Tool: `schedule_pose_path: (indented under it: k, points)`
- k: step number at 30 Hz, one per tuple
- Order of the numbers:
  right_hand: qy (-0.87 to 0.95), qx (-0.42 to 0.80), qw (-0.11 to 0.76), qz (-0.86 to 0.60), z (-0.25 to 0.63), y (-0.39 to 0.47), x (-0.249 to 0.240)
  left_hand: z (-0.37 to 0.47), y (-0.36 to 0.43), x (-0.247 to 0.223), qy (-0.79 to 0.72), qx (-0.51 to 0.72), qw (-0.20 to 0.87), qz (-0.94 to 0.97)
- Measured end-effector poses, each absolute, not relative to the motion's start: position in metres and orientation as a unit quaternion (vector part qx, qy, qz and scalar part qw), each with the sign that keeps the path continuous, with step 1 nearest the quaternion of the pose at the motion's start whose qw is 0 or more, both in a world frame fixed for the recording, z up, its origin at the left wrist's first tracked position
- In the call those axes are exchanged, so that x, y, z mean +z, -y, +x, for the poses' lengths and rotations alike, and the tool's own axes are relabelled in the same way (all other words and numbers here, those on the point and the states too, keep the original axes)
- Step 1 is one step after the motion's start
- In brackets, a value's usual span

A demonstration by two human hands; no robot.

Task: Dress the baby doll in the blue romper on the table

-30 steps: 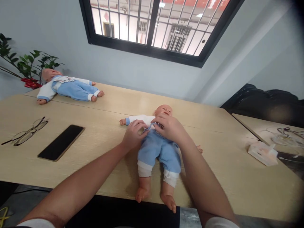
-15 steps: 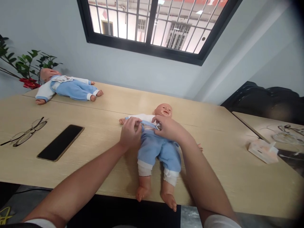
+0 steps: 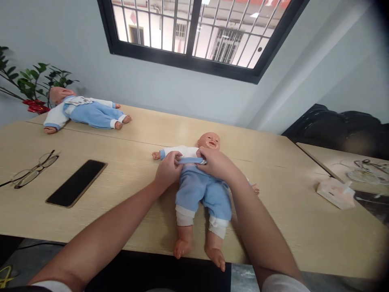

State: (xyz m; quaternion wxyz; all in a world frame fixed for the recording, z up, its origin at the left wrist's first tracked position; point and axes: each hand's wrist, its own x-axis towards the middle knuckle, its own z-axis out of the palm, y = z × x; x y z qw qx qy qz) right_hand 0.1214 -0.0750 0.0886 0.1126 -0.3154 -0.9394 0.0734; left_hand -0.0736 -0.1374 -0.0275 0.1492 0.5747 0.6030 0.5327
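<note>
A baby doll [image 3: 209, 140] lies on its back on the table, its bare feet toward me and its head away. It wears blue pants [image 3: 193, 188] with white cuffs and a white top with blue trim. My left hand [image 3: 167, 168] pinches one side of the blue hem of the doll's shirt [image 3: 191, 160]. At the other side, my right hand [image 3: 218, 165] is closed on the same hem, its fingertips partly hidden. Between the hands the hem stretches level across the belly, just above the waist of the pants.
A second doll [image 3: 91, 114] in similar clothes lies at the back left, by a potted plant [image 3: 38, 77]. On the table [image 3: 127, 219] to the left are a black phone [image 3: 76, 183] and eyeglasses [image 3: 35, 170]. A tissue box [image 3: 336, 192] and cables sit at the right.
The blue hem, slanted and bunched before, now runs straighter between my hands. My left hand has turned slightly, and its fingers have closed in at the doll's side.
</note>
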Motion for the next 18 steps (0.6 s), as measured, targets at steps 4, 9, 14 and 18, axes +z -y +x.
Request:
schedule_pose_path:
  k: [4,9,14,18]
  points:
    - [0.933,0.109,0.114,-0.322,0.123,0.078,0.090,-0.075,0.141,-0.024,-0.626,0.560,0.149,0.522]
    - [0.904,0.259,0.116,-0.320,0.121,0.067,0.090,-0.070,0.145,-0.023,-0.619,0.565,0.133,0.530]
    - [0.908,0.236,0.062,-0.340,0.081,0.024,0.082,-0.067,0.147,-0.022,-0.609,0.562,0.110,0.549]
    - [0.948,0.154,-0.027,-0.278,0.025,-0.004,0.069,-0.069,0.148,-0.021,-0.606,0.556,0.103,0.559]
